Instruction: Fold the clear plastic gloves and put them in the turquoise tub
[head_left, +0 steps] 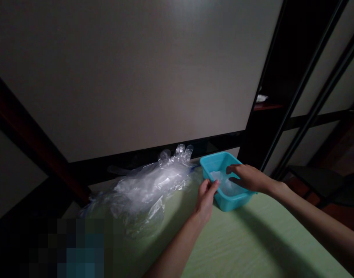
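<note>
One turquoise tub (236, 202), rectangular with rounded corners, smooth and seemingly of moulded plastic, is set on a pale green surface (281, 235) near a wardrobe panel (165, 77). Its near left rim is pinched by the left hand (206, 199), thumb laid over the edge. The right hand (246, 177) is held over the opening, thumb and fingers parted, nothing gripped; whether the contents are touched cannot be told. For good handling, the rim should be held firmly, and the light film inside is best pinched and parted gently, since it may cling or tear. Contents: clear, crumpled plastic film (230, 188), low in the tub. To the left, well within reach, is listed a loose heap of transparent gloves (154, 185), thin, glossy and wrinkled, with rounded finger shapes upright at its far end. The panel is flat, greyish and dark-framed.
</note>
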A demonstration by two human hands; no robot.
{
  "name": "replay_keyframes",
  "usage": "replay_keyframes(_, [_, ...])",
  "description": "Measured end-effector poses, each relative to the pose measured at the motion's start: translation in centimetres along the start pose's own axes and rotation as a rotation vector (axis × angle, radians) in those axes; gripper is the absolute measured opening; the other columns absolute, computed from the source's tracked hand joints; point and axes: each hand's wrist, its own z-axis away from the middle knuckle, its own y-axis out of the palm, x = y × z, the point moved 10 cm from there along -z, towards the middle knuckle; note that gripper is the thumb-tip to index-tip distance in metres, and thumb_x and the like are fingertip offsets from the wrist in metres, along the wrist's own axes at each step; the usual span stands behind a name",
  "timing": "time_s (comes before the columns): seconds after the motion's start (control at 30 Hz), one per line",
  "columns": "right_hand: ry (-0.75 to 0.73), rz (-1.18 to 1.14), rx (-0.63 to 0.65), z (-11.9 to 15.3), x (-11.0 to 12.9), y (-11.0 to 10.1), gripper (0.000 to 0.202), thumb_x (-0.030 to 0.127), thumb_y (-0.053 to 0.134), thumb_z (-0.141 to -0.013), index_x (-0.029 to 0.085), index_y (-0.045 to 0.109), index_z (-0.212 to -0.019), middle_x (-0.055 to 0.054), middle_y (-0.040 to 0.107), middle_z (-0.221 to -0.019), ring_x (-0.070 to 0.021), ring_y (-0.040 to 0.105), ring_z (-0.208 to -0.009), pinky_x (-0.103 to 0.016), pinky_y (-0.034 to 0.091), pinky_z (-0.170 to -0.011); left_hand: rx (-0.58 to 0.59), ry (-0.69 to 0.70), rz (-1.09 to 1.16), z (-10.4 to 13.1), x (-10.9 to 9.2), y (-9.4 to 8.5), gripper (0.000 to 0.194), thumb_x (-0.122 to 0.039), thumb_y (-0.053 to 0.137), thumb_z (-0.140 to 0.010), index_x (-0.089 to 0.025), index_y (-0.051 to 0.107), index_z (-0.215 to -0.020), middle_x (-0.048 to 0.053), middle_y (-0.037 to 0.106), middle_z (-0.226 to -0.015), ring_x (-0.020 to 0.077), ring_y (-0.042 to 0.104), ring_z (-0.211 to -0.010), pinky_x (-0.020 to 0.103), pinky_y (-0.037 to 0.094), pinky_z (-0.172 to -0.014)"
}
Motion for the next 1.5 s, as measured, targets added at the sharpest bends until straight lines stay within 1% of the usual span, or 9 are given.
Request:
replay_keyframes(0.23, [0.0,-0.116,-0.13,1.2,-2.3,0.2,0.021,0.021,0.048,-0.076,0.017,0.056,-0.094,-0.009,0.059,-0.101,-0.0224,0.055,-0.093,-0.033,0.043,-0.079,0.01,0.018,-0.019,-0.1,0.1,0.0,0.031,-0.039,0.068,-0.061,-0.014,0.054,-0.071,-0.001,0.055,-0.068,0.0111,0.05,-0.065,0.022,0.038,-0.063])
replay_keyframes(0.53, [0.088,-0.232,-0.188,1.9,-5.0,0.6,0.026,0.018,0.046,-0.073,0.017,0.056,-0.097,-0.01,0.06,-0.101,-0.0223,0.057,-0.091,-0.033,0.045,-0.08,0.039,0.035,-0.083,-0.1,0.7,-0.1,0.028,-0.039,0.064,-0.065,-0.015,0.051,-0.073,0.0,0.054,-0.073,0.0125,0.051,-0.072,0.023,0.038,-0.07])
replay_keyframes(0.8, [0.101,-0.279,-0.363,1.8,-7.0,-0.5,0.018,0.02,0.047,-0.073,0.018,0.057,-0.087,-0.008,0.063,-0.094,-0.0229,0.059,-0.086,-0.035,0.046,-0.078,0.044,0.085,-0.28,0.5,1.3,-0.7,0.02,-0.024,0.058,-0.068,-0.014,0.055,-0.086,0.006,0.056,-0.086,0.0183,0.05,-0.086,0.028,0.037,-0.078])
replay_keyframes(0.93, [0.076,-0.248,-0.521,3.6,-5.2,-2.9,0.014,0.018,0.045,-0.074,0.018,0.054,-0.084,-0.01,0.058,-0.1,-0.024,0.056,-0.093,-0.037,0.044,-0.081,0.037,0.085,-0.399,0.6,1.8,-1.0,0.018,-0.014,0.053,-0.069,-0.014,0.053,-0.087,0.006,0.057,-0.087,0.0183,0.052,-0.087,0.028,0.038,-0.079])
replay_keyframes(1.1, [-0.043,-0.313,-0.479,5.9,0.7,-3.0,0.013,0.017,0.042,-0.078,0.019,0.053,-0.083,-0.009,0.056,-0.101,-0.022,0.054,-0.095,-0.036,0.043,-0.081,0.039,0.102,-0.607,2.5,1.4,-1.4,0.019,-0.005,0.048,-0.067,-0.016,0.052,-0.081,0.005,0.056,-0.086,0.0179,0.053,-0.088,0.027,0.04,-0.077])
replay_keyframes(1.2, [-0.104,-0.342,-0.426,6.6,4.8,-1.9,0.015,0.015,0.04,-0.079,0.019,0.053,-0.084,-0.01,0.055,-0.104,-0.0215,0.053,-0.097,-0.036,0.043,-0.082,0.056,0.161,-0.753,5.2,-0.8,-2.2,0.021,-0.003,0.048,-0.064,-0.016,0.053,-0.078,0.005,0.054,-0.09,0.0189,0.051,-0.09,0.031,0.04,-0.08])
replay_keyframes(1.33, [-0.122,-0.259,-0.546,6.7,7.9,-1.7,0.018,0.013,0.041,-0.077,0.019,0.054,-0.086,-0.011,0.05,-0.115,-0.0245,0.046,-0.107,-0.044,0.036,-0.09,0.046,0.29,-0.962,9.3,-5.7,-4.5,0.032,-0.001,0.047,-0.063,-0.019,0.054,-0.088,0.005,0.046,-0.113,0.0203,0.037,-0.113,0.035,0.024,-0.099])
replay_keyframes(1.4, [-0.117,-0.21,-0.583,6.3,8.4,-1.6,0.02,0.012,0.04,-0.077,0.019,0.055,-0.088,-0.011,0.05,-0.116,-0.0251,0.046,-0.108,-0.046,0.032,-0.092,0.002,0.388,-1.378,11.2,-7.8,-5.4,0.035,-0.004,0.045,-0.067,-0.016,0.052,-0.099,0.01,0.04,-0.122,0.0227,0.03,-0.119,0.037,0.022,-0.1])
replay_keyframes(1.5, [-0.039,-0.163,-0.594,5.6,7.7,-1.1,0.023,0.014,0.039,-0.079,0.017,0.055,-0.096,-0.013,0.054,-0.111,-0.025,0.05,-0.102,-0.044,0.036,-0.089,-0.128,0.37,-1.808,12.7,-9.2,-7.9,0.041,-0.008,0.044,-0.07,-0.008,0.046,-0.111,0.016,0.034,-0.129,0.0265,0.022,-0.125,0.04,0.019,-0.102])
